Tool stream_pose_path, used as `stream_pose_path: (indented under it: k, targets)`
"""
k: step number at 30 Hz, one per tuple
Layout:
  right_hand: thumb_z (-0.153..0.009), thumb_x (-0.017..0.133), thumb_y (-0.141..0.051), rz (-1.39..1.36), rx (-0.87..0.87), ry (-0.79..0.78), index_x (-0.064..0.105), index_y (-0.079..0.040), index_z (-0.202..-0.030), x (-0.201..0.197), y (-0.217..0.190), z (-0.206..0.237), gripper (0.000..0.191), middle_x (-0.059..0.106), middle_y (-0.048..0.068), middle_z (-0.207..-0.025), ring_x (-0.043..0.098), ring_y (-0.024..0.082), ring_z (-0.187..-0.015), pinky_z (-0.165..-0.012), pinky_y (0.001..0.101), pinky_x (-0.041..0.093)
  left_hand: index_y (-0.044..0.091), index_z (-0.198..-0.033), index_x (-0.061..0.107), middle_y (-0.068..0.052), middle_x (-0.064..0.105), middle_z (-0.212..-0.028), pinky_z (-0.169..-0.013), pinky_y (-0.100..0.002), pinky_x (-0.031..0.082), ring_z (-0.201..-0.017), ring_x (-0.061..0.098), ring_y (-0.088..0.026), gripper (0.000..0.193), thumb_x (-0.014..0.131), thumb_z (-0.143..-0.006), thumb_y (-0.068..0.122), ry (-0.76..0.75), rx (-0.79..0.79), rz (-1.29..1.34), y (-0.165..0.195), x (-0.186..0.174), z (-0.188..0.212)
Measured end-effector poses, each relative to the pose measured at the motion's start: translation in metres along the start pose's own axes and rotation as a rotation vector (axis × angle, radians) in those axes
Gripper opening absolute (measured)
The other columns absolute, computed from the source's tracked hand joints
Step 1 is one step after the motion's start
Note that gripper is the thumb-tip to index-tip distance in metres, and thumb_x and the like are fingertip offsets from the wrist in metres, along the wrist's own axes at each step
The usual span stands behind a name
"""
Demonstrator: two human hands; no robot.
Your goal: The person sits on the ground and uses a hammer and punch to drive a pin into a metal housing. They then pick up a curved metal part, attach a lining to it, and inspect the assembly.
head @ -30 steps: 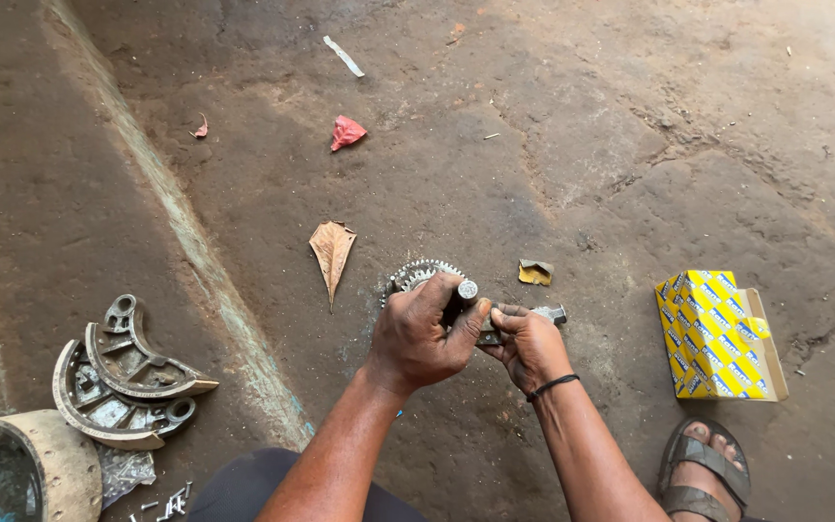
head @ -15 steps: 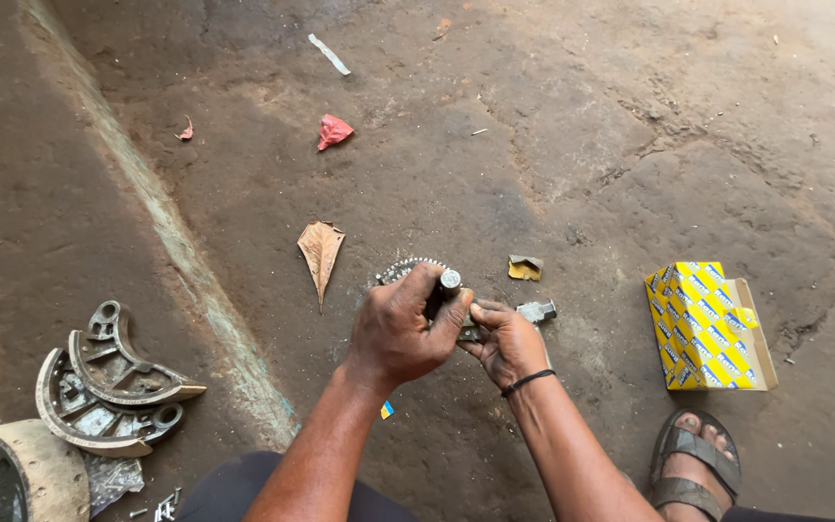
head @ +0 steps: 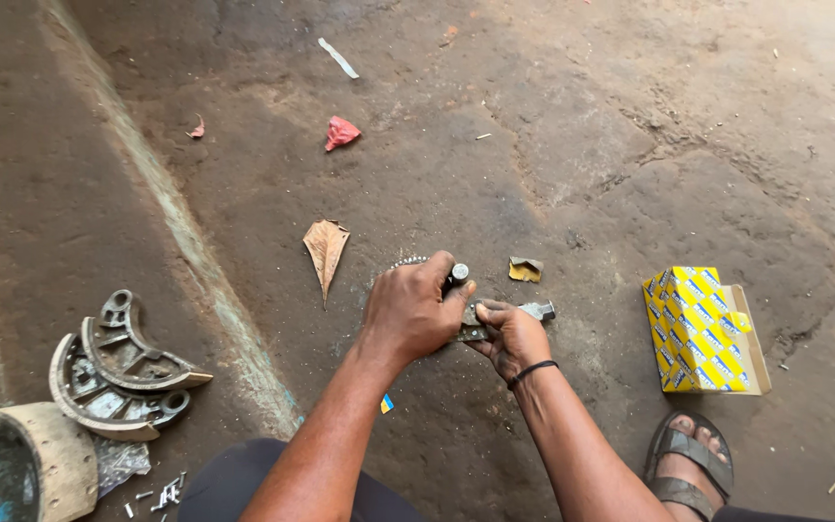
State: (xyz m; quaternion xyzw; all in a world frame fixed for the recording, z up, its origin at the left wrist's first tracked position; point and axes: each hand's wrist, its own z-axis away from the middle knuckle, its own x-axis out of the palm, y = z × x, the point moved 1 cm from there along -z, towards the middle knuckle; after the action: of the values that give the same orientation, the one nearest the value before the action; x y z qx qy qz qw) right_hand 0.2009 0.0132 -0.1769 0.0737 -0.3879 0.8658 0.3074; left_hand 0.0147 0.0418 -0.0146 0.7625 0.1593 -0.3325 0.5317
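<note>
My left hand [head: 413,311] is closed over a toothed metal gear [head: 404,262] with a short shaft [head: 458,273] poking up past my fingers; most of the gear is hidden under the hand. My right hand [head: 511,337] grips a flat metal tool [head: 537,310] whose grey end sticks out to the right, its other end meeting the gear under my left hand. Both hands work close together just above the concrete floor.
A yellow patterned cardboard box [head: 700,329] stands to the right, near my sandalled foot [head: 685,463]. Curved metal brake shoes [head: 118,367] and a drum [head: 36,462] lie at lower left. A dry leaf [head: 326,249], red scrap [head: 341,132] and small yellow scrap [head: 525,270] litter the floor.
My left hand has closed further over the gear, hiding more of its teeth. The right hand stays on the tool. The view has shifted slightly.
</note>
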Motion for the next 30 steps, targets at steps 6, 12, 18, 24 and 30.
stream_pose_path:
  k: [6, 12, 18, 24, 30]
  targets:
    - [-0.093, 0.059, -0.007, -0.039, 0.024, -0.042, 0.062, -0.004, -0.119, -0.009, -0.007, 0.006, 0.026, 0.070, 0.009, -0.098, 0.071, 0.023, -0.087, -0.079, 0.0464, 0.061, 0.008, -0.084, 0.067, -0.017, 0.070, -0.070, -0.062, -0.053, 0.054, -0.070, 0.071, -0.039, 0.026, 0.074, -0.086, 0.033, -0.052, -0.041, -0.110, 0.020, 0.006, -0.006]
    - [-0.094, 0.060, -0.005, -0.089, 0.041, -0.088, 0.063, -0.002, -0.113, -0.028, -0.022, 0.014, 0.019, 0.071, 0.009, -0.103, 0.072, 0.022, -0.090, -0.083, 0.0455, 0.064, 0.013, -0.094, 0.074, -0.012, 0.074, -0.082, -0.066, -0.049, 0.055, -0.077, 0.074, -0.033, 0.026, 0.074, -0.083, 0.036, -0.056, -0.112, -0.108, 0.048, 0.017, -0.008]
    - [-0.094, 0.059, -0.005, -0.077, 0.092, -0.118, 0.063, -0.002, -0.111, -0.040, -0.029, 0.029, 0.018, 0.071, 0.012, -0.104, 0.074, 0.025, -0.090, -0.083, 0.0460, 0.065, 0.015, -0.099, 0.077, -0.011, 0.077, -0.082, -0.069, -0.047, 0.056, -0.079, 0.075, -0.031, 0.029, 0.075, -0.082, 0.039, -0.050, -0.217, -0.056, 0.069, 0.018, 0.006]
    - [-0.096, 0.060, -0.007, -0.001, 0.042, -0.096, 0.064, -0.001, -0.112, -0.044, -0.035, 0.035, 0.018, 0.071, 0.012, -0.105, 0.073, 0.026, -0.092, -0.084, 0.0472, 0.063, 0.019, -0.101, 0.079, -0.010, 0.077, -0.078, -0.066, -0.045, 0.056, -0.074, 0.076, -0.030, 0.030, 0.074, -0.082, 0.041, -0.053, -0.193, -0.006, 0.076, 0.021, 0.006]
    - [-0.096, 0.058, -0.010, -0.053, 0.132, -0.179, 0.063, -0.001, -0.111, -0.047, -0.040, 0.023, 0.018, 0.072, 0.013, -0.107, 0.073, 0.027, -0.097, -0.087, 0.0493, 0.062, 0.015, -0.096, 0.076, -0.014, 0.074, -0.076, -0.068, -0.050, 0.055, -0.076, 0.072, -0.036, 0.026, 0.072, -0.085, 0.038, -0.111, -0.117, -0.149, 0.074, 0.029, -0.017]
